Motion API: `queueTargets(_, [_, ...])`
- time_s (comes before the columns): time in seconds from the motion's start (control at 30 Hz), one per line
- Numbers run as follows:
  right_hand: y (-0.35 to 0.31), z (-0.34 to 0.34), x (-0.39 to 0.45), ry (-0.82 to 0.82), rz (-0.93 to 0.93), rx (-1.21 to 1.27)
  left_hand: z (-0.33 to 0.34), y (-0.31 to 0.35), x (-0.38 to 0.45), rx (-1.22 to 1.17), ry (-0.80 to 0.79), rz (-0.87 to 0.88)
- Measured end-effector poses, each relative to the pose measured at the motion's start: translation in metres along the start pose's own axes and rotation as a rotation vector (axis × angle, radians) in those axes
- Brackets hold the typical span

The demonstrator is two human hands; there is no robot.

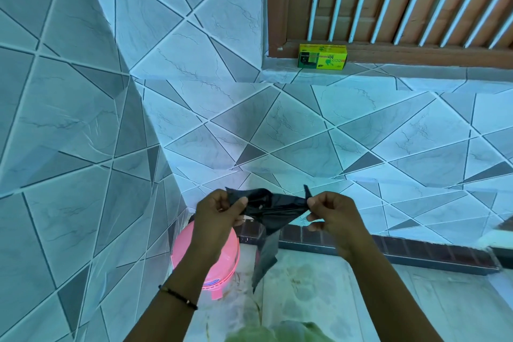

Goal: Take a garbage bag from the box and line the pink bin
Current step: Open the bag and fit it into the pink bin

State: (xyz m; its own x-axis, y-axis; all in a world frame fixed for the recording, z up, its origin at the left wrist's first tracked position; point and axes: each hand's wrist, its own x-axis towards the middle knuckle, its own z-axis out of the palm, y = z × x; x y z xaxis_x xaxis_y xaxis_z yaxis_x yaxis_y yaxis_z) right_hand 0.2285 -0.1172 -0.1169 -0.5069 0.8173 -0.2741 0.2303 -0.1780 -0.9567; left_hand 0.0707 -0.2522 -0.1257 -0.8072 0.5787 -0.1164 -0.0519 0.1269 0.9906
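We are holding the black garbage bag (270, 209) stretched between both hands in front of the tiled wall (305, 130). Our left hand (219, 212) is pinching the bag's left end, thumb and fingers curled on the plastic. Our right hand (329, 211) is pinching the right end the same way, with a small corner of plastic standing up just above its fingers. From the middle of the stretched part, a narrow tail of the bag is hanging down below the grip. The pink bin (222, 261) is sitting on the floor (347, 300) directly under our left hand and forearm, partly hidden by them, close against the corner of the wall. A dark bracelet (177, 297) is showing on the left wrist. Well above the grip, the green and yellow box (322, 56) is resting on the tiled ledge (388, 72) against the brown window frame (416, 51).
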Motion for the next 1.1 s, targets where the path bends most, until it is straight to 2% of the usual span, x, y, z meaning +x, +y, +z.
queueTargets(0.13, [-0.003,0.004,0.001,0.025,-0.008,0.102,-0.008,-0.002,0.005,0.053,0.102,0.027])
queueTargets(0.23, [-0.005,0.007,0.004,0.040,-0.002,0.018,-0.008,0.003,0.005,-0.148,0.121,-0.044])
queueTargets(0.3, [-0.002,0.009,0.007,0.106,-0.110,-0.294,-0.007,0.007,0.004,-0.243,0.122,-0.054])
queueTargets(0.37, [0.002,0.013,0.005,0.311,-0.386,-0.709,-0.004,0.010,0.001,-0.238,0.135,-0.012])
queueTargets(0.4, [0.004,0.016,0.005,0.377,-0.545,-0.814,-0.002,0.012,0.000,-0.216,0.137,0.015])
queueTargets(0.43, [0.002,0.021,0.004,0.376,-0.669,-0.851,0.001,0.014,-0.002,-0.196,0.131,0.038])
queueTargets(0.5, [0.000,0.033,0.001,0.211,-0.817,-0.907,0.005,0.016,-0.004,-0.167,0.090,0.065])
queueTargets(0.57, [0.005,0.047,0.002,0.007,-0.878,-1.045,0.009,0.016,-0.005,-0.146,0.039,0.084])
queueTargets(0.63, [0.012,0.056,0.005,-0.089,-0.914,-1.135,0.010,0.016,-0.004,-0.105,0.032,0.093])
queueTargets(0.7, [0.015,0.053,0.008,-0.030,-0.946,-1.188,0.008,0.016,-0.003,-0.140,0.057,0.078])
queueTargets(0.8, [0.016,0.040,0.014,0.073,-0.890,-1.279,0.000,0.015,0.006,-0.287,0.179,0.031])
queueTargets(0.9, [0.017,0.033,0.015,0.151,-0.894,-1.253,-0.007,0.010,0.015,-0.489,0.262,-0.046])
queueTargets(0.97, [0.014,0.033,0.011,0.128,-1.041,-1.091,-0.006,0.009,0.019,-0.629,0.278,-0.122])
queueTargets(1.03, [0.005,0.041,-0.002,-0.013,-1.197,-0.870,-0.002,0.011,0.024,-0.728,0.273,-0.210])
queueTargets(1.1, [0.000,0.053,-0.017,-0.193,-1.259,-0.775,0.003,0.016,0.029,-0.741,0.236,-0.286])
